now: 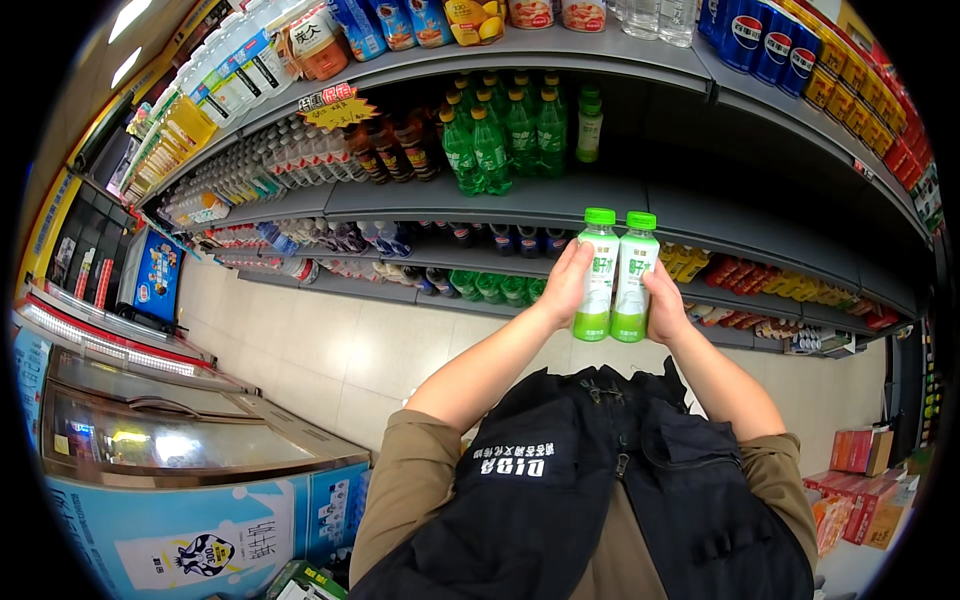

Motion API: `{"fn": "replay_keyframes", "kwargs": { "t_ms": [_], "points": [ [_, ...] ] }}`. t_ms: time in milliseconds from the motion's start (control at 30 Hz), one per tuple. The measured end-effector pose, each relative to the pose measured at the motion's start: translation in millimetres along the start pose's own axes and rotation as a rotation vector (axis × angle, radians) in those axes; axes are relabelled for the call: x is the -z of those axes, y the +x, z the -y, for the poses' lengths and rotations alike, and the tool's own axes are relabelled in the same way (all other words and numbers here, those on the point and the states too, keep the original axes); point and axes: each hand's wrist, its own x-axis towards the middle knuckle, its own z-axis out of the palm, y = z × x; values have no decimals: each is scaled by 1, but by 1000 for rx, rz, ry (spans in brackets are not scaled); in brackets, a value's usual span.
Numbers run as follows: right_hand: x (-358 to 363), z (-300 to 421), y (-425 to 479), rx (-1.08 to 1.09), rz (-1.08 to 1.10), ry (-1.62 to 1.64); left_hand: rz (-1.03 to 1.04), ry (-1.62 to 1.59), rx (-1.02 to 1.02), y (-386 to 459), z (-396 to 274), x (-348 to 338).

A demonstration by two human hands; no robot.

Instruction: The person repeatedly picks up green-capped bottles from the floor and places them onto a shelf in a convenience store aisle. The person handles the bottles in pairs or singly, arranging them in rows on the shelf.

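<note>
Two plastic drink bottles with green caps and white-and-green labels are held upright side by side before the shelf. My left hand (568, 286) grips the left bottle (596, 277) from its outer side. Around the outer side of the right bottle (635, 279) is my right hand (666, 304). Both bottles are in front of the edge of a grey metal shelf (555, 208). On that shelf stand similar green-capped bottles (590, 127), one behind another, to the right of green soda bottles (491, 150).
An upper shelf (525, 64) with drinks and cans overhangs this one. Lower shelves hold more bottles (510, 240). A chest freezer (180, 427) stands at the lower left. Cardboard boxes (862, 495) sit at the lower right on the tiled floor (360, 337).
</note>
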Motion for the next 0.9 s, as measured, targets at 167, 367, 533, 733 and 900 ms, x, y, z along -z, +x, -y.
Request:
{"fn": "replay_keyframes", "kwargs": {
  "t_ms": [167,367,533,733,900],
  "points": [
    [-1,0,1,8,6,-17,-23,-21,0,-1,-1,-2],
    [-8,-3,1,12,-52,-44,-52,-23,-29,-4,0,1],
    [-10,-5,-2,17,-29,-3,-94,-11,-57,-9,0,0],
    [-11,-34,1,65,-60,-9,-76,24,-30,-22,-5,19],
    [-40,-37,-8,102,-19,59,-28,-5,57,-36,-23,25]
  ]
}}
